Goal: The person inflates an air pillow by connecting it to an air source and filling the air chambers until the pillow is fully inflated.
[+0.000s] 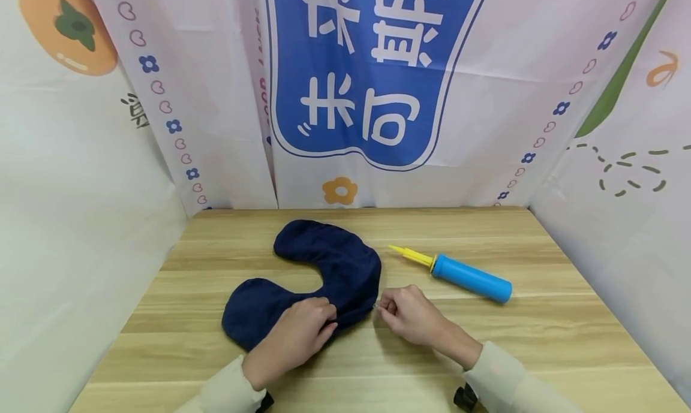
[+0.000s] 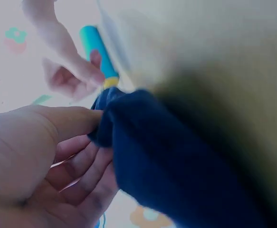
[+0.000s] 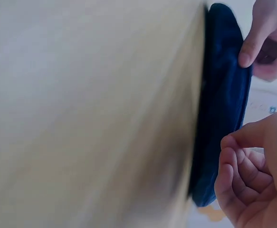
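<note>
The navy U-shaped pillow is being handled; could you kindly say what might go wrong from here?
The right hand seems to pinch something tiny beside the pillow, which could slip loose. The pillow may bunch where the left hand grips it. The blue pump lies on its side nearby and might roll if knocked.

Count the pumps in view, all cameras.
1: the blue pump with the yellow nozzle, on the table beyond the right hand, to the right of the navy U-shaped pillow. The left wrist view shows the same one. Anything under the pillow would be hidden.
</note>
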Demonstrator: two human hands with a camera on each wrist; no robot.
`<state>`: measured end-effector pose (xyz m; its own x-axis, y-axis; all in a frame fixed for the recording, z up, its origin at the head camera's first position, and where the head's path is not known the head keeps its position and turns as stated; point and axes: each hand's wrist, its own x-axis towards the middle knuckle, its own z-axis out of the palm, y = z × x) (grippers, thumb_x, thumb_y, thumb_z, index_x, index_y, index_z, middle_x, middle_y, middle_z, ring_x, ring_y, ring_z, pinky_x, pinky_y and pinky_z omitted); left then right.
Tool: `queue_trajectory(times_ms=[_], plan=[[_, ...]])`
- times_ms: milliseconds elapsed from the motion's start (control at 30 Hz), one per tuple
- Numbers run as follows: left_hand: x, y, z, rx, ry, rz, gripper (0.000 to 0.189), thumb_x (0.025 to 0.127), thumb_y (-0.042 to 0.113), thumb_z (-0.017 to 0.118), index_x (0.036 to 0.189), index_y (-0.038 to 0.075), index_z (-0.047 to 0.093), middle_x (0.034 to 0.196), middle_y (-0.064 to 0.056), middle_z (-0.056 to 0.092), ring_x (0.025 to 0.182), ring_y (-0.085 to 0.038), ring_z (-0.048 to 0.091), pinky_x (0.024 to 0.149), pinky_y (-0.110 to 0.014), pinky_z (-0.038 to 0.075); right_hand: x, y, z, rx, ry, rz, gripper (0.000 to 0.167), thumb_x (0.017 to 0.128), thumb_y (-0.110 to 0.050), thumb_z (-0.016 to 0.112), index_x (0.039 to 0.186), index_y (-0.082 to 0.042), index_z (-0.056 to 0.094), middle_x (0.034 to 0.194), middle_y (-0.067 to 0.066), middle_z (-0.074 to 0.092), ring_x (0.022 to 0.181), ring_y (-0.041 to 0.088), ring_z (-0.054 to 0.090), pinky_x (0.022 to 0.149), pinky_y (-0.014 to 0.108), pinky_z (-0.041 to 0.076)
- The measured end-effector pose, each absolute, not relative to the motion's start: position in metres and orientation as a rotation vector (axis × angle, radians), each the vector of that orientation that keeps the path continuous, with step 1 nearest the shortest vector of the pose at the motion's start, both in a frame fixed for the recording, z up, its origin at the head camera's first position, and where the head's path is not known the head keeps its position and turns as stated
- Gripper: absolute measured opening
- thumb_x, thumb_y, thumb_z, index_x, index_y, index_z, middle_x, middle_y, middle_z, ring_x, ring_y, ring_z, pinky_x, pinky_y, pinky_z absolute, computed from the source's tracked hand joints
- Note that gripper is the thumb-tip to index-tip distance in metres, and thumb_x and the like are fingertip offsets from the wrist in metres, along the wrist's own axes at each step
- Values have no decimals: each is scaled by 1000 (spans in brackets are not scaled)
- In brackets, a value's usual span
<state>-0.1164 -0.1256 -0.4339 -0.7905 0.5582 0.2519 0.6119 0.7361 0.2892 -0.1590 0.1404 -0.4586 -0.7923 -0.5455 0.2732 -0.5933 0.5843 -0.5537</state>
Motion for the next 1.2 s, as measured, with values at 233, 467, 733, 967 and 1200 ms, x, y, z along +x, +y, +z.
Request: queue_trajectory(times_ms=[233,467,733,967,1200], plan=[[-118,-117,-422,-883,-2813,-581,16,91,24,84,89,16,70,80,8,58,66,-2,49,59,-20,45,-155,129,-437,1044,-2685,1041,19,95,-4,72,80,-15,70,66,-10,65,54,-8,50,53,16,49],[-122,-79,-426,-803,-2828,-403,21,90,25,85,90,11,69,79,1,59,68,-13,58,58,-25,48,-153,127,-430,1058,-2709,1056,19,94,-4,72,79,-15,69,66,-9,65,54,-7,51,53,16,49],[-123,-73,-429,-813,-2814,-341,18,92,16,82,82,15,68,74,2,58,67,-15,62,55,-26,49,-154,133,-438,1047,-2689,932,23,93,-4,74,76,-17,66,62,-14,58,53,-9,47,52,14,46],[-117,-88,-426,-809,-2822,-444,21,91,12,82,78,17,66,72,5,54,65,-12,58,54,-24,46,-178,136,-442,940,-2742,775,23,91,-3,73,74,-15,64,63,-9,61,53,-4,47,50,16,44],[-115,-100,-423,-723,-2893,-544,21,88,15,86,80,17,66,74,7,55,62,-7,52,55,-23,44,-188,139,-441,955,-2737,852,24,94,-5,73,75,-17,64,64,-10,60,53,-4,47,50,17,44]])
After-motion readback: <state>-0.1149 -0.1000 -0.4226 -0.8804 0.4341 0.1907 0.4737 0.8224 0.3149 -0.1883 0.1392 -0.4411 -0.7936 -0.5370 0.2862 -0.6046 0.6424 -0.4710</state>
